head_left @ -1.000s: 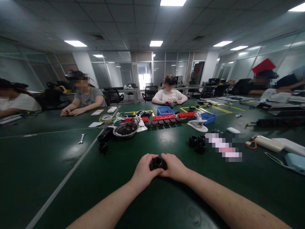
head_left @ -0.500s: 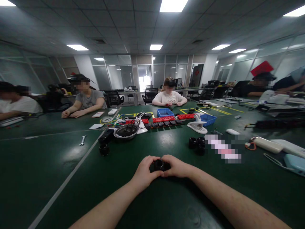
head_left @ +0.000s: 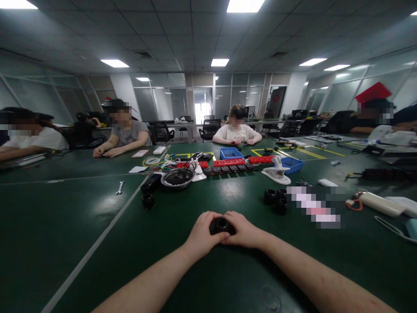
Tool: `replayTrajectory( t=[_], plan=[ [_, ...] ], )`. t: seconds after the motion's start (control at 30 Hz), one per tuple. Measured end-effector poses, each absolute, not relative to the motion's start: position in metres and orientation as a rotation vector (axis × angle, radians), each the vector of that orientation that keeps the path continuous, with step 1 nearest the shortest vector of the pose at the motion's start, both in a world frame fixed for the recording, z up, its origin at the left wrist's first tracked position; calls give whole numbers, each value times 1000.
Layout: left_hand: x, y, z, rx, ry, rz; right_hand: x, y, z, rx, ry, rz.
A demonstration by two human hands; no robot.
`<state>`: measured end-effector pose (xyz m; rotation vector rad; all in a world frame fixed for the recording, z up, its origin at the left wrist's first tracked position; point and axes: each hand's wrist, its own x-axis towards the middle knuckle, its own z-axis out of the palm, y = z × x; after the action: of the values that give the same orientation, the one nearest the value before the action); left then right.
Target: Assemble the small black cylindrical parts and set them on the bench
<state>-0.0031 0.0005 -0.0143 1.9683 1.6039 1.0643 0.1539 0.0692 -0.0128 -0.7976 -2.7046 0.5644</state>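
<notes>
Between my two hands, close to the green tabletop, is a small black round part with a hole in its top [head_left: 222, 224]. My left hand [head_left: 204, 230] curls round its left side, thumb across the front. From the other side my right hand [head_left: 243, 229] closes on it, and the fingertips of both hands meet or nearly meet. The part's lower portion is hidden by my fingers. Similar black round parts [head_left: 276, 201] stand in a cluster ahead to the right, and a single black round part [head_left: 148, 201] stands ahead to the left.
Beyond my hands lie a round metal-rimmed dish [head_left: 177, 177], a white clip base [head_left: 276, 173], red strips [head_left: 233, 162] and blue bins [head_left: 231, 153]. A wrench [head_left: 120, 188] lies left, a cream cylinder [head_left: 381, 203] right. Several people sit around the table, one [head_left: 237, 130] opposite.
The whole view has shifted slightly, so the table and people appear further right. Both hands stay closed round the black part, with little change in their grip.
</notes>
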Motion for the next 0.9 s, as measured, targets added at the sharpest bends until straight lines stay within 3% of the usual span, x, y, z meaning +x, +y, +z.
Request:
replayTrajectory(
  t=[0.17, 0.4, 0.7, 0.9],
  plan=[
    [-6, -2, -14, 2052, 1542, 1059, 163, 78, -6, -624, -2702, 801],
    [-7, -4, -14, 2004, 1548, 1043, 163, 79, -7, -635, -2712, 814],
    [0, 0, -14, 1847, 1684, 1114, 147, 58, -17, -968, -2616, 242],
    [-3, -2, -10, 1878, 1594, 1063, 159, 76, -6, -660, -2691, 817]
  ],
)
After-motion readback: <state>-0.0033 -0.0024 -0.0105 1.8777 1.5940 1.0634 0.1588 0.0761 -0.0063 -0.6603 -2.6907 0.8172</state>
